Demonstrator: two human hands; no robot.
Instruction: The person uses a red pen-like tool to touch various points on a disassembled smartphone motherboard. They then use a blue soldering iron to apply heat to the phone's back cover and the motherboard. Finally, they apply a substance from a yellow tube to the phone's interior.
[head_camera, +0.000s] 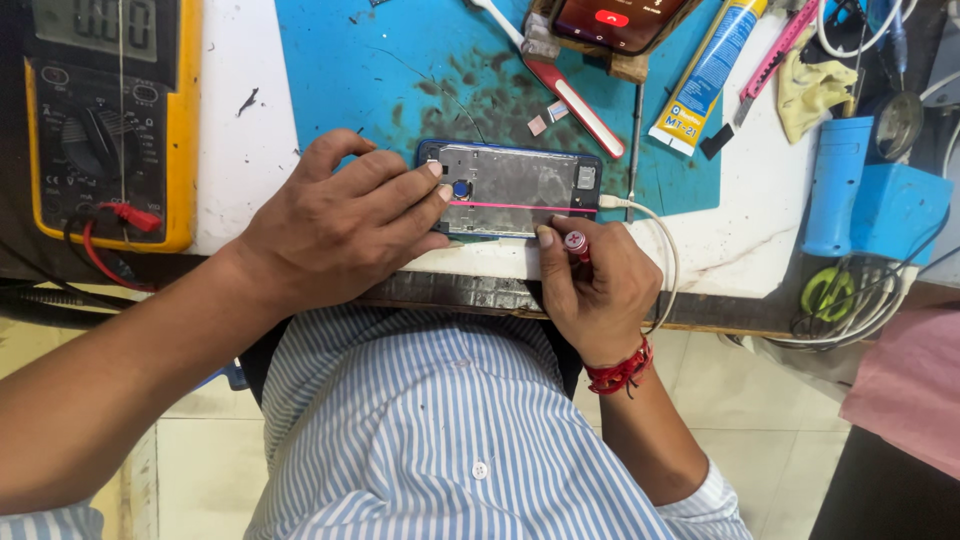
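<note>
Left hand (345, 225) presses its fingers flat on the opened phone (510, 190) at the bench's near edge while right hand (595, 285) pinches a red-tipped tool (577, 243) w/ thumb & forefinger; a slip could likely gouge the exposed back, esp. w/ the white cable (655, 235) tugging at the right.

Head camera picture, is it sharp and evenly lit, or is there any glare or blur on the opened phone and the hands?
Head view: even, soft light with faint shadows; the opened phone is sharp, its metal plate only mildly shiny; left hand and right hand show no motion blur; edges bend slightly, as by the multimeter.
</note>
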